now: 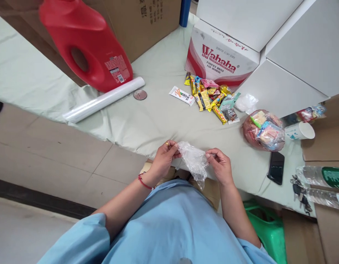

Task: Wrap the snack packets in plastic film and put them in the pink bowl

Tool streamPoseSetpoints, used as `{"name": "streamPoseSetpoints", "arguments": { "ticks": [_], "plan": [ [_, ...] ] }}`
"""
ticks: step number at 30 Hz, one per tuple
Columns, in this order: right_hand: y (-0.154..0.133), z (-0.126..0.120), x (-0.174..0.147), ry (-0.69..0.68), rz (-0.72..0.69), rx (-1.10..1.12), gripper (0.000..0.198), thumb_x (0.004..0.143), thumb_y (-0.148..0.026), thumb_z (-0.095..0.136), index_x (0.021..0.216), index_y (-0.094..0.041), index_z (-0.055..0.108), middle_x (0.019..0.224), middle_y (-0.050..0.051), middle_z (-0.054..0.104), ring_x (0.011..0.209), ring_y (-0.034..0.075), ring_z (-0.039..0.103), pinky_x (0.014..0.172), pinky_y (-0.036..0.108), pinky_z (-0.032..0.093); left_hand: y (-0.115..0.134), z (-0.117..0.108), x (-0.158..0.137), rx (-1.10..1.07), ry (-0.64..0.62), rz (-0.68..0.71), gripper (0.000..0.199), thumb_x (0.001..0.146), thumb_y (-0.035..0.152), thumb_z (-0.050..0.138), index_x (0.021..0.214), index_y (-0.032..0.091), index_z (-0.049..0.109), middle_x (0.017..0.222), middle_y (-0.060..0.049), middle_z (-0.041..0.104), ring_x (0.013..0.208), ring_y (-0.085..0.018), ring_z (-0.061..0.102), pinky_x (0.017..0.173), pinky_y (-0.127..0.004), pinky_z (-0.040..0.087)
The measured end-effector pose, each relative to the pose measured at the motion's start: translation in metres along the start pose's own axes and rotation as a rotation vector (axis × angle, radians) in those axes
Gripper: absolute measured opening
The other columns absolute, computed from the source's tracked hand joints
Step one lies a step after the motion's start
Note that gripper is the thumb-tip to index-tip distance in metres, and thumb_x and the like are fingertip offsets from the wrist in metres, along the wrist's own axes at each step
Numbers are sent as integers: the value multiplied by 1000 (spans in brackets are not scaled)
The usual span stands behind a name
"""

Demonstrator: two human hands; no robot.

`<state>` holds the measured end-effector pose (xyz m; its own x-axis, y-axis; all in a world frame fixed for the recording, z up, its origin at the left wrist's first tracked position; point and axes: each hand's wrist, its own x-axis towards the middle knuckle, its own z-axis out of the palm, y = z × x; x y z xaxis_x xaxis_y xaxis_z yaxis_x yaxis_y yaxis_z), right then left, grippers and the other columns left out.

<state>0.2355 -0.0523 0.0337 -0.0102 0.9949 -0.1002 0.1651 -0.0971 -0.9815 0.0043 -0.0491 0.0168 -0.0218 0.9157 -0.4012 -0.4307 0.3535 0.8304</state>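
Observation:
A crumpled clear plastic bag (193, 161) hangs between my two hands at the table's front edge. My left hand (167, 156) pinches its left upper side, fingers closed. On the other side, my right hand (219, 164) grips the bag's right edge between thumb and fingers. The lower end of the bag droops over my lap, and I see nothing inside it. Beyond my hands lies a heap of small wrapped snacks (210, 96), with a white snack packet (181, 96) to its left. Another crumpled clear bag (246, 103) rests right of the heap.
A red jug (89, 40), a plastic film roll (104, 99) and a round metal disc (140, 95) are at left. Behind the snacks stands a Wahaha carton (221, 55). A snack bowl (249, 137), paper cup (299, 131), phone (276, 168), keys (301, 192) and bottles (312, 176) sit right.

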Motion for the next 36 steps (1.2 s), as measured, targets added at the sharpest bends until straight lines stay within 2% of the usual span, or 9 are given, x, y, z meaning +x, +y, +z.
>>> {"name": "streamPoseSetpoints", "arguments": {
  "ticks": [3, 7, 11, 15, 21, 24, 28, 32, 36],
  "plan": [
    [2, 2, -3, 63, 33, 57, 34, 84, -56, 81, 91, -25, 71, 72, -1, 63, 59, 15, 52, 58, 29, 48, -2, 2, -2, 113, -12, 45, 41, 79, 56, 77, 87, 21, 58, 81, 1, 62, 76, -14, 60, 73, -29, 53],
    [-1, 2, -4, 101, 45, 152, 38, 79, -58, 84, 90, -25, 69, 73, -2, 62, 59, 14, 52, 57, 28, 47, 0, 1, -8, 306, 112, 166, 33, 82, 49, 75, 93, 22, 60, 87, 0, 64, 78, -15, 58, 70, -28, 48],
    [-3, 6, -4, 94, 38, 187, 39, 79, -58, 85, 90, -25, 68, 73, -2, 61, 60, 14, 52, 58, 28, 47, 0, 4, -16, 424, 8, 164, 36, 94, 55, 62, 86, 21, 64, 77, -1, 62, 71, -16, 57, 69, -31, 46],
    [-3, 13, -6, 45, 53, 210, 39, 79, -59, 85, 91, -25, 69, 75, -1, 62, 62, 15, 53, 60, 29, 50, -3, 15, -16, 556, 7, 201, 33, 80, 49, 79, 94, 20, 68, 87, -3, 68, 77, -18, 61, 73, -33, 48],
    [-6, -3, -6, -63, 67, 236, 48, 74, -50, 93, 111, -27, 73, 100, 4, 70, 82, 18, 63, 75, 32, 59, 1, 13, -4, 353, -37, 92, 32, 84, 52, 69, 85, 20, 68, 73, -1, 65, 72, -17, 58, 70, -31, 45],
    [-3, -19, -5, 1, 114, 250, 37, 76, -45, 93, 103, -26, 77, 94, 3, 72, 80, 16, 64, 78, 31, 58, 4, 6, -4, 338, -60, 30, 40, 85, 58, 69, 90, 18, 73, 74, -2, 69, 74, -17, 60, 71, -30, 46],
    [6, -31, -6, 43, 149, 228, 29, 79, -43, 91, 98, -25, 79, 88, 1, 73, 76, 15, 63, 75, 29, 56, 2, 5, -6, 422, -40, 83, 38, 85, 56, 69, 88, 18, 73, 80, -3, 70, 78, -18, 61, 74, -31, 47],
    [8, -34, -8, 32, 83, 93, 25, 89, -49, 82, 95, -25, 78, 80, 0, 69, 73, 16, 61, 73, 31, 53, 1, 5, -6, 547, -36, 151, 31, 94, 48, 59, 84, 20, 68, 76, -1, 66, 71, -16, 57, 67, -30, 43],
    [-5, -35, -5, 48, -111, -164, 31, 98, -54, 69, 96, -24, 77, 97, 5, 71, 91, 21, 66, 84, 35, 54, 2, 5, -8, 708, -85, 340, 24, 98, 36, 55, 88, 20, 70, 82, -3, 70, 76, -17, 62, 72, -30, 46]
  ]
}}
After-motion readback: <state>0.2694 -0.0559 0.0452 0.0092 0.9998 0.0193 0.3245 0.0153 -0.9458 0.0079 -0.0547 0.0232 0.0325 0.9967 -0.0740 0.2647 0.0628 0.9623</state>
